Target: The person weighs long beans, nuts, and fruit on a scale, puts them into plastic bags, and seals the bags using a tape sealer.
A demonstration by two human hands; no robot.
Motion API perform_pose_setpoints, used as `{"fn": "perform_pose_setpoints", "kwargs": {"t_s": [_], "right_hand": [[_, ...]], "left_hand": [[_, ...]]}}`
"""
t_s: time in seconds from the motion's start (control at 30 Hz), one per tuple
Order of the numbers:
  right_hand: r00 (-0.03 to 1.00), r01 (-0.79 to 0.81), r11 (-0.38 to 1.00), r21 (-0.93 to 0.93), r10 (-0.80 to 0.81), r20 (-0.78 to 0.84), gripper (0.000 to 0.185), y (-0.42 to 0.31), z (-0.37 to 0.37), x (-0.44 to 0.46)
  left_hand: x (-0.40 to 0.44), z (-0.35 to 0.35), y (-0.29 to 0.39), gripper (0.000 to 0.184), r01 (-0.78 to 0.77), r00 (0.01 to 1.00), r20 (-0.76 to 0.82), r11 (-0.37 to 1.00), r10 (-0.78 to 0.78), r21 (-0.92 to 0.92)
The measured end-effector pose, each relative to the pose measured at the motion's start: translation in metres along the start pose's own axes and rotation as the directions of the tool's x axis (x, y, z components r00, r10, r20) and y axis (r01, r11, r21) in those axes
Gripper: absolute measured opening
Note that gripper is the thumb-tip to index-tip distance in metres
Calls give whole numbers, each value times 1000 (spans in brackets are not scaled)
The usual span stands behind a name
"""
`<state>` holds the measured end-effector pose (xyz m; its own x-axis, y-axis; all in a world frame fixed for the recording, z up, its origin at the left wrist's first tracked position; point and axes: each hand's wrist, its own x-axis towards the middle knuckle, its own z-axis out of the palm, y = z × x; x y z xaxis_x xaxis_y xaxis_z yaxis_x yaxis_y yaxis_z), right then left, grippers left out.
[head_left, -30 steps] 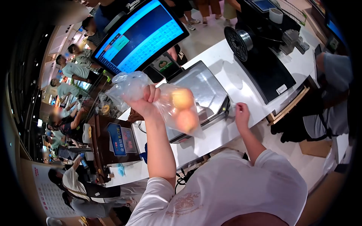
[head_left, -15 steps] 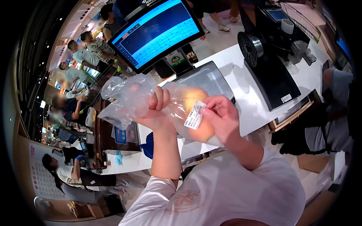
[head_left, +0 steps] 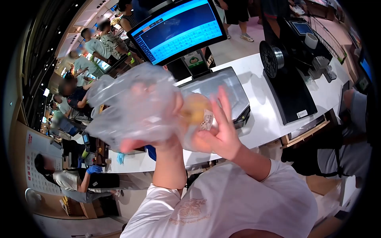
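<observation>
A clear plastic bag [head_left: 131, 107] bulges up in front of me, smeared by motion. Round yellow-orange fruit [head_left: 194, 107] shows in its right-hand end, with a white printed label [head_left: 206, 119] on the plastic. My left hand [head_left: 168, 115] grips the bag at its middle, its fingers partly hidden behind the blurred plastic. Beside the label is my right hand [head_left: 222, 133], fingers spread and pointing up, thumb close to the fruit end of the bag; whether it touches is unclear. Beyond the bag lies the flat metal plate of a weighing scale [head_left: 222, 85].
A touchscreen [head_left: 178, 33] stands over the scale on the white counter [head_left: 258, 103]. To the right are a black machine [head_left: 285, 95], a spool [head_left: 272, 59] and a wire cart [head_left: 323, 35]. Several people stand at the left, one wearing a blue glove [head_left: 94, 169].
My right fingers have gone from pinching the label to spreading apart, and the label stays on the bag. The bag's loose end has swung up and puffed out. My view has shifted slightly.
</observation>
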<state>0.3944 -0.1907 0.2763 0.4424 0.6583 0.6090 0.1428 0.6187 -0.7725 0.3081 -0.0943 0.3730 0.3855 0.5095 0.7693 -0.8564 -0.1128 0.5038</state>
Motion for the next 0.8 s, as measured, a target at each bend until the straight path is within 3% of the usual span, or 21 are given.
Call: {"fn": "perform_pose_setpoints", "kwargs": {"t_s": [0.03,0.07,0.13,0.17,0.2,0.27,0.3,0.33,0.4,0.43,0.47,0.53,0.57,0.6,0.67,0.7,0.8], "right_hand": [[986,-138,988,62,131,105,94,4,2,-1],[971,-217,974,70,207,121,97,4,2,-1],[922,-369,926,79,354,158,102,4,2,3],[887,-444,893,80,425,180,105,4,3,5],[910,-342,932,-119,360,207,104,7,-5,9],[924,-61,879,-474,229,306,103,16,-26,30],[941,6,868,-497,164,297,95,12,-24,42],[839,-117,902,-415,314,445,91,7,-20,57],[494,-396,861,-320,493,716,84,-11,-4,92],[381,-369,827,-424,551,743,77,-15,9,105],[262,-317,794,-519,599,756,71,-19,21,119],[127,-265,886,-379,422,898,67,49,54,111],[202,-370,882,-293,384,901,49,34,62,105],[141,-525,837,-156,267,953,43,39,74,100],[79,-800,597,60,6,997,30,65,107,85],[89,-820,556,136,-110,990,22,76,125,76],[97,-893,450,21,147,984,31,65,169,52]], "left_hand": [[-1,-4,0,71,-24,999,50,970,12,241],[-2,-6,-1,67,-55,995,98,883,10,467],[-5,-12,-2,58,-136,983,181,559,-25,818],[-7,-16,0,52,-31,990,103,562,-97,826],[-8,-20,1,47,75,986,23,557,-168,827],[-7,-38,8,34,517,856,-226,774,-465,364],[-8,-52,9,28,522,850,-178,752,-495,403],[-7,-63,10,24,522,842,-130,730,-524,442],[-15,-62,9,20,275,938,-119,488,-326,829],[-3,-49,23,23,-34,944,116,258,-310,966],[1,-45,31,24,-127,944,181,203,-275,971],[1,-49,46,24,-240,941,245,48,-232,970],[-1,-55,53,26,-261,944,245,-44,-221,964],[-2,-54,64,27,-87,953,69,-49,-296,995],[-2,-51,89,29,267,862,-278,-87,-424,960],[-10,-71,98,38,339,844,-343,-86,-412,937],[-32,-67,143,47,512,786,-522,-126,-330,850]]}}
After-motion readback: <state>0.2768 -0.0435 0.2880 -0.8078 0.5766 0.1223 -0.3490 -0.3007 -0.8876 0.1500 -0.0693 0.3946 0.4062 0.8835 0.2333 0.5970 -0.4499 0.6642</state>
